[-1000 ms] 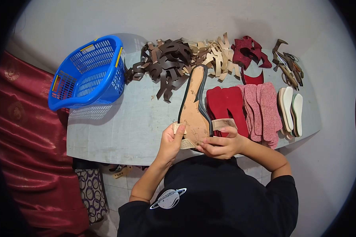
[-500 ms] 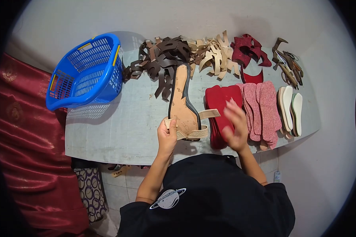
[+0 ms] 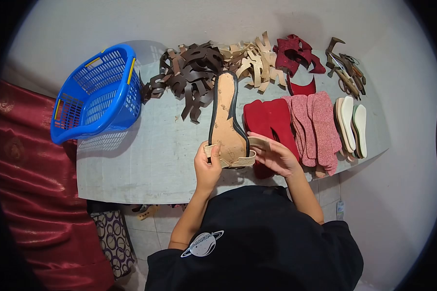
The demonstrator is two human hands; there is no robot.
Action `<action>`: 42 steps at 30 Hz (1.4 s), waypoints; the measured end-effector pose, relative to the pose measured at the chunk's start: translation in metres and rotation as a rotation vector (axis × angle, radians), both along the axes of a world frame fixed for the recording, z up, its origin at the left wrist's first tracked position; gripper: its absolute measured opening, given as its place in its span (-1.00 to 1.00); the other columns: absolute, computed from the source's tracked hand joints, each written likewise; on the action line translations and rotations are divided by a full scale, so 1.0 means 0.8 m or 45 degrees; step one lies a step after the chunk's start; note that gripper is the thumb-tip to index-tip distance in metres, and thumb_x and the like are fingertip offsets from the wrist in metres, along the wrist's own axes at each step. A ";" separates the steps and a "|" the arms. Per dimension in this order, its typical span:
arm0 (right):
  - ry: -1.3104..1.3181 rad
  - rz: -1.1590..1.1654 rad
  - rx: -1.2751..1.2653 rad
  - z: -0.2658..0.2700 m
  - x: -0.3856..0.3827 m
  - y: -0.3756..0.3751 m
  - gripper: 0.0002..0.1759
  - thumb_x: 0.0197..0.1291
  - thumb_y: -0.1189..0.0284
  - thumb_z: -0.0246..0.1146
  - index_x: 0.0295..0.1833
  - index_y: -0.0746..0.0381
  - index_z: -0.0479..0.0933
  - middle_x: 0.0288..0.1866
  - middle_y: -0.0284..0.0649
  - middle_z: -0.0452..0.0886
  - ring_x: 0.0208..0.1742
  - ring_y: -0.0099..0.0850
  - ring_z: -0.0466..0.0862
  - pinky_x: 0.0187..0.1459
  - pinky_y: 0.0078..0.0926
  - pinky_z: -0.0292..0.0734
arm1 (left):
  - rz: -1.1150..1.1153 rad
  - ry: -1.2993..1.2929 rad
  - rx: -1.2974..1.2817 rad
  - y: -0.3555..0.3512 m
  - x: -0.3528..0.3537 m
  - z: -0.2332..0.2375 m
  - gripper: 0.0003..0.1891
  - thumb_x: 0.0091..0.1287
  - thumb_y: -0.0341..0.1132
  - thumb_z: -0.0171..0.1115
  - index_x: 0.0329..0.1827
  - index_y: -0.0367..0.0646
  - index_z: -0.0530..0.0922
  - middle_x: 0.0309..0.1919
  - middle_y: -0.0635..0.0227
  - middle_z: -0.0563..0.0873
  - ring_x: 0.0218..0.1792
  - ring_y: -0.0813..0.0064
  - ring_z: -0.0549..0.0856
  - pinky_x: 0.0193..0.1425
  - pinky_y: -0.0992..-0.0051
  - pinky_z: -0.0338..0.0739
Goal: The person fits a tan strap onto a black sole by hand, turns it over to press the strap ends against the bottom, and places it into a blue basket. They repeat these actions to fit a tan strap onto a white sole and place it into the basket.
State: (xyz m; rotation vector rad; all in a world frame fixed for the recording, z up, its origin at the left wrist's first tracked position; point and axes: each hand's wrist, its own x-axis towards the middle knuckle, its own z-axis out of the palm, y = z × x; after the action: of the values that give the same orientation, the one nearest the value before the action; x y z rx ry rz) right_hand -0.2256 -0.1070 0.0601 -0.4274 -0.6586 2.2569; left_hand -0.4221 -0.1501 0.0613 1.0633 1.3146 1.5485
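A sandal sole (image 3: 226, 116) with a tan insole face and black edging is held up over the table, its narrow end pointing away from me. Beige straps (image 3: 240, 160) cross its wide end. My left hand (image 3: 208, 167) grips that end at the left edge, thumb on top of the strap. At the right edge, my right hand (image 3: 279, 157) has its fingers against the loose beige strap end, which is partly hidden by them. The fingertips seem closed on this strap.
Along the back lie dark brown straps (image 3: 194, 72), beige straps (image 3: 257, 65), maroon pieces (image 3: 296, 56) and hand tools (image 3: 347, 72). Red soles (image 3: 264, 119), pink soles (image 3: 320, 128) and white soles (image 3: 345, 123) sit at right. A blue basket (image 3: 90, 123) stands left.
My right hand has come down and left from the air above the red soles to the loose strap end. The left hand still holds the sandal sole, now turned slightly more upright.
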 end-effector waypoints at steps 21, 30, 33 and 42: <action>-0.439 -0.444 0.289 -0.004 -0.047 -0.014 -0.71 0.16 0.49 0.16 -0.01 0.33 0.37 -0.12 -0.27 0.54 -0.14 -0.62 0.52 -0.08 -0.67 0.42 | 0.130 0.329 0.104 0.002 0.013 -0.007 -0.85 0.23 -0.42 0.08 -0.24 -0.34 0.48 -0.45 0.22 0.63 -0.39 0.53 0.60 -0.27 0.56 0.44; -0.484 -0.470 0.303 0.000 -0.046 -0.015 -0.73 0.18 0.46 0.15 -0.03 0.32 0.37 -0.20 -0.31 0.55 -0.21 -0.64 0.53 -0.15 -0.70 0.43 | 0.137 0.397 0.096 0.000 0.016 -0.007 -0.86 0.20 -0.40 0.11 -0.25 -0.28 0.50 -0.45 0.20 0.63 -0.40 0.32 0.57 -0.24 0.44 0.39; -0.509 -0.492 0.313 -0.001 -0.048 -0.017 -0.72 0.18 0.44 0.15 -0.03 0.33 0.36 -0.22 -0.32 0.55 -0.22 -0.64 0.52 -0.16 -0.69 0.44 | 0.139 0.443 0.099 0.001 0.017 -0.005 -0.86 0.20 -0.39 0.12 -0.25 -0.27 0.50 -0.45 0.20 0.63 -0.41 0.29 0.56 -0.22 0.43 0.39; -0.612 -0.448 0.498 -0.010 -0.051 -0.012 -0.67 0.19 0.43 0.14 0.02 0.34 0.30 -0.17 -0.31 0.51 -0.15 -0.66 0.48 -0.14 -0.70 0.40 | 0.156 0.486 0.127 0.003 0.014 -0.013 -0.87 0.19 -0.40 0.12 -0.26 -0.27 0.48 -0.47 0.20 0.62 -0.40 0.27 0.59 -0.23 0.41 0.40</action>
State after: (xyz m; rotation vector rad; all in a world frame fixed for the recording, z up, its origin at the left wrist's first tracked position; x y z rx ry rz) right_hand -0.2663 -0.1165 0.0521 -0.8257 -1.1444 1.6483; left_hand -0.4111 -0.1473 0.0506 1.4157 1.5959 1.5642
